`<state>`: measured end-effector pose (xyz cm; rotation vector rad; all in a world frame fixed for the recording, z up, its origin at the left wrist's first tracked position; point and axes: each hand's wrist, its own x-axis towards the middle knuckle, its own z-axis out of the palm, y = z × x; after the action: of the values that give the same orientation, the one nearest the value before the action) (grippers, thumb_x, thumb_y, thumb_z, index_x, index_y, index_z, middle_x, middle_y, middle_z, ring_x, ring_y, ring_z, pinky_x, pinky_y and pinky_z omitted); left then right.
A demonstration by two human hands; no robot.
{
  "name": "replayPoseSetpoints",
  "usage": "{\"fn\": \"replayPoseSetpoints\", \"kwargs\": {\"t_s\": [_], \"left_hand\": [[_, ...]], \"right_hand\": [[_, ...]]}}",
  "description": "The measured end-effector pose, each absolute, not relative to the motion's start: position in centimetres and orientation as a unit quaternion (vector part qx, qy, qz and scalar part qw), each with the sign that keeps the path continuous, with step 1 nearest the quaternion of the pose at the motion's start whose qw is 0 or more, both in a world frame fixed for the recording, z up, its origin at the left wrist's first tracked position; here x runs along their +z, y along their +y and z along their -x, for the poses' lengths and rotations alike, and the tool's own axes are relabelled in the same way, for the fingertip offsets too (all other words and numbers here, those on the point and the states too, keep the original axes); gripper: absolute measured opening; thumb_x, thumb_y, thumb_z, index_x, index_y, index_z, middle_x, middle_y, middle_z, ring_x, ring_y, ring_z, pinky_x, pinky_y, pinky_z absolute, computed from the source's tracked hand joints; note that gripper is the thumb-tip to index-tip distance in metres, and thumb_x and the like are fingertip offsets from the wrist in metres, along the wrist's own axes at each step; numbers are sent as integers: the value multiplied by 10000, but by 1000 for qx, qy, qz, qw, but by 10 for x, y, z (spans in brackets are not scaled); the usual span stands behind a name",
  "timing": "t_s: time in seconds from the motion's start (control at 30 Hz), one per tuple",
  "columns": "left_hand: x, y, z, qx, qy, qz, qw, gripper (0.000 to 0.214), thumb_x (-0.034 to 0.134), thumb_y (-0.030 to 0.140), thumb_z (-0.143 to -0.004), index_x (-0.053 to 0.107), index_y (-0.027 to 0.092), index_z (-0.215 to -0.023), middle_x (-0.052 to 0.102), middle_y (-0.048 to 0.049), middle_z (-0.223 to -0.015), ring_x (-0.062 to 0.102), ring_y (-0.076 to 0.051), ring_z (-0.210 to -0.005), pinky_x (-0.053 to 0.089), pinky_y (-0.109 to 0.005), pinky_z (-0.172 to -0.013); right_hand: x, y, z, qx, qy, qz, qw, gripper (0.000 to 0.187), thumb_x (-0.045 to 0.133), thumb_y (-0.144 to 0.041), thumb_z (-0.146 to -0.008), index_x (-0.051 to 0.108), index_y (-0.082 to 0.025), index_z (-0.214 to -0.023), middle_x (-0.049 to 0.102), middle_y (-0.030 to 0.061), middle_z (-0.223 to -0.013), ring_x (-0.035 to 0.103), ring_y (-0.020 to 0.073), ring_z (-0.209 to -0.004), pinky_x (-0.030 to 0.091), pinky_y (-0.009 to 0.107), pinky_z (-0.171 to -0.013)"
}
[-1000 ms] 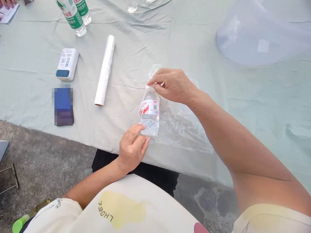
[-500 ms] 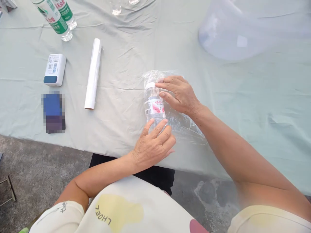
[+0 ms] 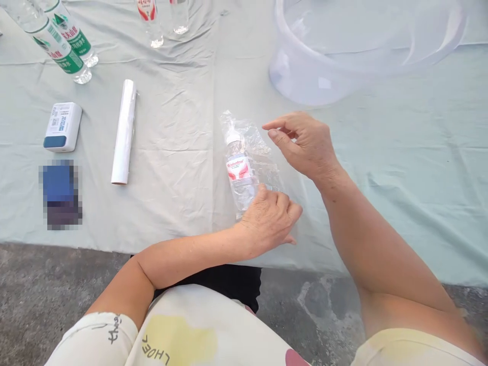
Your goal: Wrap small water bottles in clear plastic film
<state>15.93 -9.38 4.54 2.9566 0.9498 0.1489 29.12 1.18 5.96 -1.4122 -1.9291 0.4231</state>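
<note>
A small clear water bottle [image 3: 239, 170] with a red and white label lies on its side on the pale green tablecloth [image 3: 183, 152], wrapped in clear plastic film [image 3: 259, 152]. My left hand [image 3: 269, 219] rests curled over the bottle's base end and the film there. My right hand [image 3: 303, 145] hovers just right of the bottle, lifted off it, with thumb and forefinger drawn close and nothing plainly between them.
A white roll of film [image 3: 124, 131] lies left of the bottle. Further left are a white box [image 3: 62, 126] and a blue blurred object [image 3: 61, 194]. Green-labelled bottles [image 3: 61, 43] stand at the back left, a large clear plastic basin [image 3: 358, 46] at the back right.
The bottle went from upright to lying on its side in the film. My left hand moved over its base. My right hand came off the cap and lifted to the right.
</note>
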Motion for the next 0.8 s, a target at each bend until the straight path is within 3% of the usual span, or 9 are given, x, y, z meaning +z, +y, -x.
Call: {"fn": "replayPoseSetpoints", "kwargs": {"t_s": [0.1,0.17,0.23,0.33,0.43,0.5,0.57,0.7,0.8], "left_hand": [[49,-83,-182,5,281,-958,52,595,696,577,-852,645,100,-1204,667,-179,-1090,634,-322,-989,448,-469,-904],[50,-81,-192,1,264,-963,58,644,733,564,-824,636,101,-1260,650,-207,-1233,605,-349,-1130,440,-471,-959],[49,-90,-192,27,224,-972,61,609,753,544,-815,665,102,-1224,661,-210,-1240,592,-346,-1183,410,-474,-1029],[49,-114,-171,82,76,-984,136,406,747,499,-842,716,166,-1071,729,-130,-1039,665,-265,-1031,450,-428,-987],[52,-131,-132,93,2,-948,305,233,662,453,-925,691,224,-953,740,-19,-913,687,-152,-822,507,-302,-781],[55,-128,-104,93,89,-911,392,146,635,357,-951,664,223,-904,736,-4,-873,685,-141,-774,504,-274,-700],[59,-115,-82,121,224,-838,483,124,553,240,-974,653,221,-903,730,-3,-883,685,-130,-787,517,-253,-721],[62,-85,-65,203,434,-621,621,133,548,302,-944,637,225,-880,717,-22,-872,701,-167,-842,580,-325,-768],[58,-75,-73,244,465,-448,724,156,598,321,-918,619,222,-1038,708,-84,-1083,713,-220,-1017,624,-393,-795]], "right_hand": [[66,5,-275,209,-808,486,258,241,601,-400,-926,774,-273,-1036,693,49,-1059,641,177,-827,527,351,-735],[65,4,-267,203,-835,472,198,214,665,-421,-888,786,-285,-1000,660,46,-1093,620,155,-768,505,339,-710],[63,5,-268,176,-836,489,175,207,706,-433,-859,789,-280,-970,635,50,-1094,607,151,-754,488,337,-698],[60,4,-280,165,-805,537,190,235,707,-460,-855,767,-272,-983,614,57,-1076,607,171,-783,493,344,-696],[58,-3,-298,175,-762,588,208,312,712,-508,-829,711,-260,-1019,612,64,-1082,619,202,-814,521,374,-705],[53,-9,-308,182,-728,628,207,401,724,-543,-797,659,-253,-1066,620,69,-1087,623,211,-786,535,397,-689],[45,-14,-317,192,-707,647,211,472,704,-572,-803,605,-258,-1141,631,57,-1022,622,204,-733,541,397,-660],[23,-16,-329,206,-703,637,242,532,649,-578,-860,514,-288,-1285,610,6,-805,626,199,-682,545,371,-643],[10,-13,-332,215,-684,652,246,557,595,-556,-907,460,-282,-1372,621,8,-781,646,211,-686,557,383,-647]]}}
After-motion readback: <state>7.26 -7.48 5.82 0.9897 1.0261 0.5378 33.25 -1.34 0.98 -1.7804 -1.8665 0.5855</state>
